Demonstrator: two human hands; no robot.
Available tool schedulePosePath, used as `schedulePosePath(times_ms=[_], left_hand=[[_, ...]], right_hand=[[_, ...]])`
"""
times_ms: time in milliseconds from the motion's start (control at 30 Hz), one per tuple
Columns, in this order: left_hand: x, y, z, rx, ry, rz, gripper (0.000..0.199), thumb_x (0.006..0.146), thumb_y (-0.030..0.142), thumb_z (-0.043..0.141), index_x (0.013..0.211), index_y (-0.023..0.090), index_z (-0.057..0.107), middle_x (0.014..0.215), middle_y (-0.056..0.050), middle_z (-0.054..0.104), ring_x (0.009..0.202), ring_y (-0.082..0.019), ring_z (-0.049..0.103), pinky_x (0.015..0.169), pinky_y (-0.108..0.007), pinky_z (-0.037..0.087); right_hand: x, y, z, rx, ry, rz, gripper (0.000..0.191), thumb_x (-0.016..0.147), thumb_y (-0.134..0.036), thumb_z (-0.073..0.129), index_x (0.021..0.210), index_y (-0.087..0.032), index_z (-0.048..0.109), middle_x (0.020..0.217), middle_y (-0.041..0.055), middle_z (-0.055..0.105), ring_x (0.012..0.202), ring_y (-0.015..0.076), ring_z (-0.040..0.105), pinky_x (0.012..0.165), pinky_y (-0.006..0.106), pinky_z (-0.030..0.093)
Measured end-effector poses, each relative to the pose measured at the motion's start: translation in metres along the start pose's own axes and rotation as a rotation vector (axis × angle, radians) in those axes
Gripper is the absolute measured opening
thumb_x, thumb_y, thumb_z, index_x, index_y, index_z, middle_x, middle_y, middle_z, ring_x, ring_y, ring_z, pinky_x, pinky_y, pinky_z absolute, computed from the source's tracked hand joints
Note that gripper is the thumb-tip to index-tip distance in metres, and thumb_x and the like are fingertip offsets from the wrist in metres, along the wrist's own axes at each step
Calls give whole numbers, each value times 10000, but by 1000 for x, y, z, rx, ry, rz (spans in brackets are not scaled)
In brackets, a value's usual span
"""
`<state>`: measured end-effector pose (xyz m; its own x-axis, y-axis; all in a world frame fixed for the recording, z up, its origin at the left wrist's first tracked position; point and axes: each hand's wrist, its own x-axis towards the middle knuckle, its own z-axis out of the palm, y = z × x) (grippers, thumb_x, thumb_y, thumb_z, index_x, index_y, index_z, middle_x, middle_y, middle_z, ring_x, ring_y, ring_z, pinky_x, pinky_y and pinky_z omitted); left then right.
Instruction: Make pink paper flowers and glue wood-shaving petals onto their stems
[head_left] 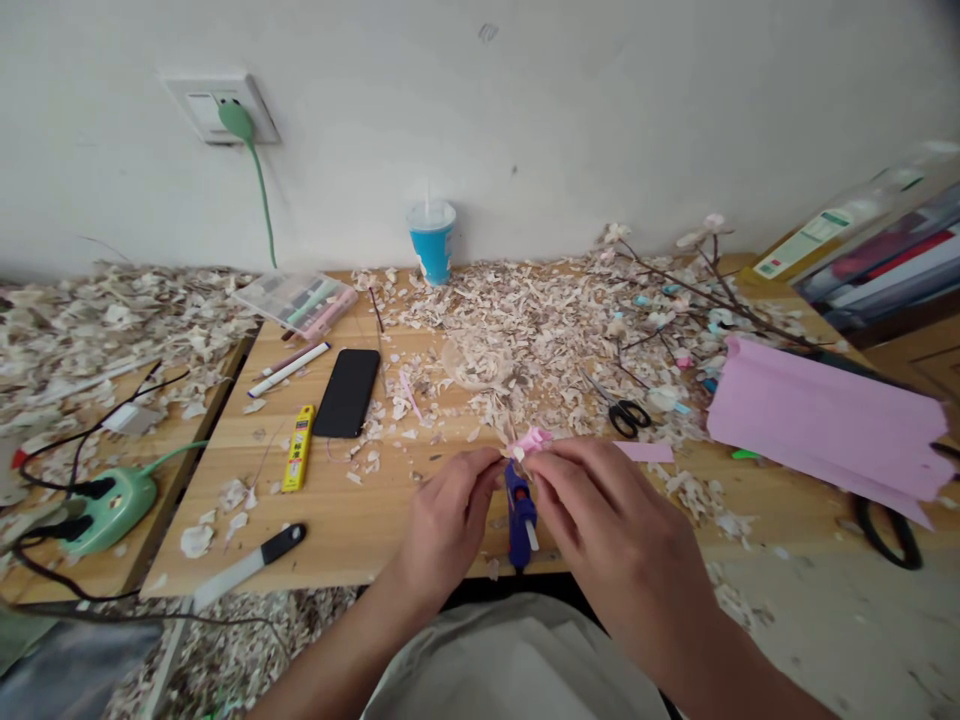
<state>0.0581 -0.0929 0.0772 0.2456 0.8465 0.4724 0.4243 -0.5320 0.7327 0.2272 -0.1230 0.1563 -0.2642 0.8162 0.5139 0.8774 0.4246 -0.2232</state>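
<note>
Wooden tabletop [352, 545] against white wall [337, 150], littered with pale, dry flakes [547, 310]. Small pink piece [537, 440] between both hands, just beyond blue glue gun [519, 515] with white stick [532, 536] protruding. Right hand [619, 530]: thumb and fingers pinched together, apparently grasping the pink piece. Left hand [454, 515]: fingers drawn in at its other side — cannot tell whether gripping an edge. For good handling: pinch lightly to avoid creasing, steady both wrists, turn in small increments. Keep skin off the gun's front end — possibly hot. Keep loose flakes off the work.
</note>
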Motion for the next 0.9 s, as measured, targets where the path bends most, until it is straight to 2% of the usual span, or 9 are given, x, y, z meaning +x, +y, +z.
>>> schedulePosePath(times_ms=[200, 367, 500, 667, 900], left_hand=[[1, 2, -3, 3, -38, 10, 193, 989, 166, 538, 1165, 208, 607, 962, -47, 761, 862, -148, 758, 757, -241, 612], [3, 4, -3, -17, -56, 7, 189, 991, 185, 541, 1160, 211, 620, 983, -48, 762, 812, -142, 760, 740, -237, 612], [2, 5, -2, -49, -48, -48, 162, 993, 204, 538, 1123, 214, 634, 942, -39, 764, 779, -142, 757, 715, -238, 612], [0, 4, -1, -90, -33, -123, 130, 977, 194, 568, 1087, 212, 636, 884, -18, 758, 775, -135, 751, 707, -224, 599], [4, 12, -1, -62, 20, -125, 102, 953, 191, 600, 1035, 213, 657, 900, -19, 769, 768, -128, 748, 689, -198, 588]], right_hand=[[2, 6, -7, -70, -38, -115, 201, 951, -93, 545, 1118, -126, 650, 1019, 106, 687, 937, 214, 674, 814, 352, 567], [4, 10, -15, -124, -59, -179, 229, 969, -100, 484, 1107, -155, 658, 1001, 96, 704, 922, 208, 693, 781, 343, 582], [-6, 12, -14, -49, -28, -101, 232, 959, -112, 540, 1169, -170, 618, 1044, 88, 693, 986, 199, 670, 863, 343, 561], [-17, 14, -9, 14, 64, 33, 176, 912, -111, 641, 1081, -148, 609, 974, 77, 674, 963, 181, 657, 861, 299, 531], [-18, 9, -7, 76, 84, 48, 257, 910, -99, 628, 1151, -189, 614, 1012, 62, 680, 945, 166, 655, 869, 295, 531]])
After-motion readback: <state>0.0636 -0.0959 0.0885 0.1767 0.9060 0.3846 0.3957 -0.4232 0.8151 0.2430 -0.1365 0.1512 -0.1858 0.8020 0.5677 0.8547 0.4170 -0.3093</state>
